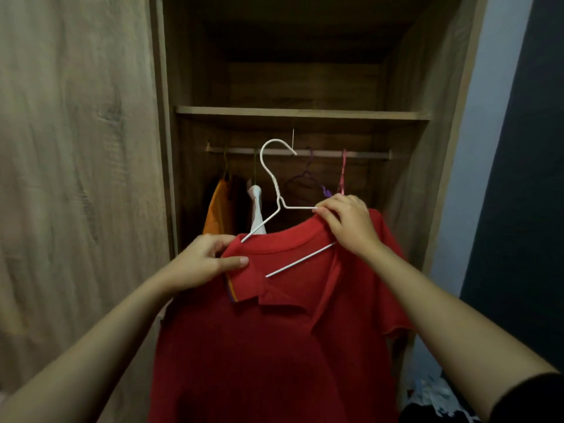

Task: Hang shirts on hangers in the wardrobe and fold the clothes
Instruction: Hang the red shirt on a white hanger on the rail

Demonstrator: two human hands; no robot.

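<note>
**Hook raised toward the rail, hanger tilted**

Nearest, in the lower centre of the frame: red polo shirt [274, 346], hanging down past the bottom edge, collar uppermost, partly threaded on a white wire hanger [277, 190]. At the collar's left end, left hand [204, 261], thumb and fingers pinching the fabric beside the entry of the hanger's left arm into the cloth. Higher and to the right, right hand [348, 224], fingers curled round the hanger's right corner and the shirt's shoulder together. Neither hand free.

Long axis of the hanger slanting from lower left to upper right, bottom bar showing across the neck opening. Not yet level, and probably not fully seated in the left shoulder. Hook standing above both hands, upper centre, tip turned right.

Farther in, inside the wardrobe [406, 87], the rail [360, 154] crossing left to right at about the hook's height in the picture, under a shelf [305, 112]. Hanging from it: an orange garment [215, 212] and a pale one [258, 209] on the left, a purple hanger [305, 178] and a pink one [343, 172] on the right. Bare stretch of rail directly behind the hook.

Likely next: level the hanger, then forward and slightly up. Right hand seemingly nearer the rail, so better placed to carry.
</note>
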